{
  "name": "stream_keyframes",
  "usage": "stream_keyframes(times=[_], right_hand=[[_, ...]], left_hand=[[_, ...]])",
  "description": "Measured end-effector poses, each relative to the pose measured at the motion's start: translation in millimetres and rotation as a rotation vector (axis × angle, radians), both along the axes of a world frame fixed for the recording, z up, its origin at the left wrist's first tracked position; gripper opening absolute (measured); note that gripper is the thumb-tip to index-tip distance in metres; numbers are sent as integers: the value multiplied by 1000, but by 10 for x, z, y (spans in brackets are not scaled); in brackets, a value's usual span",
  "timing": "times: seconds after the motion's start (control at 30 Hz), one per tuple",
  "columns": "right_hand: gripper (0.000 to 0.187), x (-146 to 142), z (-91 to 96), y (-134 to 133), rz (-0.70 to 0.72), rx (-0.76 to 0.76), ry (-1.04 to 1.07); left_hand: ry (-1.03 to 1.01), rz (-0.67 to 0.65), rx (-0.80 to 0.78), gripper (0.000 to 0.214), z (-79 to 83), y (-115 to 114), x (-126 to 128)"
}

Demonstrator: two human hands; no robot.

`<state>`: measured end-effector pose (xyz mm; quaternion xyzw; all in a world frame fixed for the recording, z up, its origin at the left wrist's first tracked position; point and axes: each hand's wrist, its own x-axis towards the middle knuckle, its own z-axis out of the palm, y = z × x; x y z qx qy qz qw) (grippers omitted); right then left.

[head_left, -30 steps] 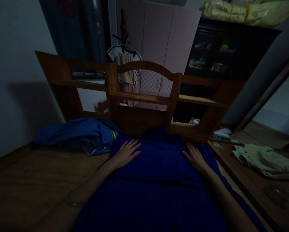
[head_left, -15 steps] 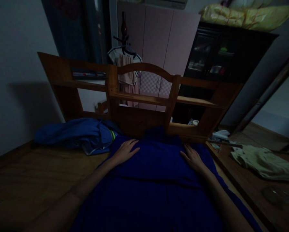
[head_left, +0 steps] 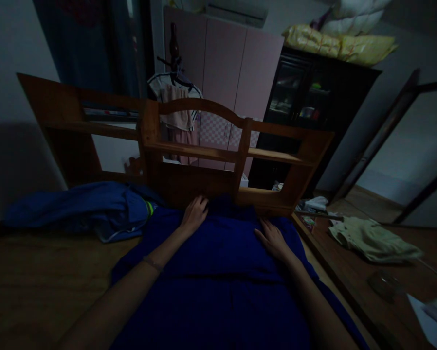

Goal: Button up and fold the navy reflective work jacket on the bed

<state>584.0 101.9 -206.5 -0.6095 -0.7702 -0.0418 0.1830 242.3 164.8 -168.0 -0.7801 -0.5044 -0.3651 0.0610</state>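
A dark blue garment (head_left: pixel 218 253) lies spread over the wooden bed surface in front of me, with a fold running across it and a bunched part at its far edge. My left hand (head_left: pixel 195 214) rests at the far left of this cloth, its fingers bent and the thumb apart from them; a thin band circles that wrist. On the far right part of the garment, my right hand (head_left: pixel 275 239) lies flat with fingers stretched out and thumb spread. A lighter blue garment (head_left: pixel 94 206) with a yellow-green stripe lies crumpled to the left.
A wooden headboard with shelves (head_left: pixel 192 151) stands behind the cloth. On the right, a brown wooden surface holds a pale green cloth (head_left: pixel 372 238), a glass ashtray-like dish (head_left: pixel 384 284) and a white sheet (head_left: pixel 428 316). Pink wardrobe doors (head_left: pixel 222 73) and a black cabinet (head_left: pixel 324 92) are farther back.
My left hand has moved right and farther up along the garment's far edge, its fingers now more bent. My right hand stays flat on the cloth. The view has turned rightward.
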Motion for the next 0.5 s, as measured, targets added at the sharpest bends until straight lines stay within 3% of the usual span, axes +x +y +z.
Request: stream_keyframes(times=[0.5], right_hand=[[68,3,-27,31,15,-1,46]], left_hand=[[-10,-79,-62,18,-86,-108,-33]])
